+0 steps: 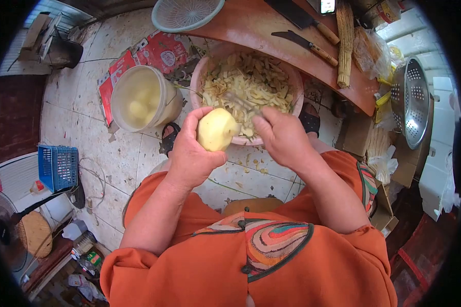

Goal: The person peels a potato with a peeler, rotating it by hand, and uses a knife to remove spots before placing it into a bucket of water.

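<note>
My left hand is closed around a peeled yellow potato, fingers behind it and thumb along its lower side. Close on the right, my right hand grips a peeler, smeared by motion, so its blade is hard to make out. Both hands are above the near rim of a pink basin, which is heaped with potato peels. Left of the basin stands a whitish bucket, holding peeled potatoes in cloudy water.
A wooden table bears a white strainer basket, a cleaver, a smaller knife and a whisk-like bundle. At right is a metal colander. Red cardboard and a blue crate lie leftward.
</note>
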{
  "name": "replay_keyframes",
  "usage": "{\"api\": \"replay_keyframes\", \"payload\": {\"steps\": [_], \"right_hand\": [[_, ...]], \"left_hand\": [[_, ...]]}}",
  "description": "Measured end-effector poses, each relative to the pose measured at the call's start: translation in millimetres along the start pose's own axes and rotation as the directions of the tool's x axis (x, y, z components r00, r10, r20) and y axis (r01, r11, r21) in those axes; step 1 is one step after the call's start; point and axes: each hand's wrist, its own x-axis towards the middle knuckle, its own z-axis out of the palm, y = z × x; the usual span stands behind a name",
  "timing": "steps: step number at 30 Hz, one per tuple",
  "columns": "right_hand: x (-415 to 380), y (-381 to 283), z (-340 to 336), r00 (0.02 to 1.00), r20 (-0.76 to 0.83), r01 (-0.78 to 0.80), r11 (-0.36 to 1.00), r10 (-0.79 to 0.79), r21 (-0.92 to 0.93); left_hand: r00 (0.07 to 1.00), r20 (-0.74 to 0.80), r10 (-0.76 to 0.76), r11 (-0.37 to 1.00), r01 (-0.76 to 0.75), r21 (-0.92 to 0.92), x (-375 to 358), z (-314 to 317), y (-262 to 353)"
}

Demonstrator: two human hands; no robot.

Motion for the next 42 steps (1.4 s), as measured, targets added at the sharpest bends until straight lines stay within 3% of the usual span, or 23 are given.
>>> {"api": "replay_keyframes", "payload": {"steps": [1,3,4,7,9,11,17,19,20,22,24,26,29,31,35,37,41,42], "right_hand": [[-3,-5,0,1.0,0.003,0.002,1.0,-0.002,0.0],[-13,-14,4,0.979,0.12,0.171,0.984,-0.164,-0.05],[-15,-16,8,0.979,0.122,0.169,0.984,-0.162,-0.049],[-17,-11,14,0.98,0.14,0.156,0.982,-0.141,-0.107],[-7,1,13,0.995,0.102,0.016,0.971,0.008,-0.239],[5,24,4,0.997,0.064,-0.036,0.973,0.052,-0.228],[-9,-5,2,0.999,0.022,-0.023,0.999,0.024,-0.045],[-19,-14,8,0.985,0.084,0.156,0.983,-0.148,-0.096],[-19,-12,9,0.985,0.087,0.156,0.983,-0.147,-0.096],[-16,-2,16,0.983,0.059,0.179,0.97,-0.171,-0.163],[-1,19,14,0.994,0.004,0.104,0.977,-0.105,-0.184],[13,35,7,0.994,-0.072,-0.089,0.986,0.079,-0.141],[7,13,1,0.997,-0.065,-0.043,0.999,0.043,-0.005],[2,5,3,0.997,-0.07,-0.013,0.999,0.016,0.041],[-9,-11,6,0.993,0.048,0.11,0.993,-0.112,0.037],[-18,-15,8,0.974,0.11,0.198,0.98,-0.197,0.005],[-21,-12,13,0.972,0.131,0.198,0.98,-0.196,-0.003],[-17,-6,15,0.986,0.098,0.141,0.989,-0.136,-0.052]], "left_hand": [[1.0,-0.027,-0.016,0.996,0.018,0.084,0,0,0],[0.999,-0.032,-0.044,0.997,0.046,0.06,0,0,-2],[0.997,-0.03,-0.068,0.997,0.069,0.04,1,0,-3],[0.996,-0.007,-0.095,0.995,0.095,0.026,0,2,-2],[0.999,0.01,-0.052,0.996,0.051,0.077,-4,2,1],[0.999,0.042,-0.003,0.991,-0.002,0.133,-5,2,3],[0.998,0.018,-0.068,0.998,0.068,-0.013,-2,0,5],[0.979,0.04,-0.202,0.962,0.206,-0.18,-1,0,6],[0.978,0.039,-0.204,0.961,0.208,-0.182,-1,1,7],[0.944,0.126,-0.305,0.843,0.329,-0.425,-3,2,9],[0.957,0.148,-0.249,0.83,0.29,-0.476,-6,2,7],[0.968,0.17,-0.183,0.817,0.246,-0.522,-3,-1,5],[0.962,0.204,-0.181,0.786,0.266,-0.558,0,-7,2],[0.933,0.312,-0.18,0.602,0.355,-0.715,1,-6,11],[0.93,0.314,-0.189,0.583,0.364,-0.726,1,-6,9],[0.959,0.222,-0.178,0.68,0.283,-0.677,2,-3,5],[0.967,0.193,-0.166,0.742,0.252,-0.621,1,0,-2],[0.953,0.223,-0.204,0.741,0.299,-0.601,0,-1,-2]]}}
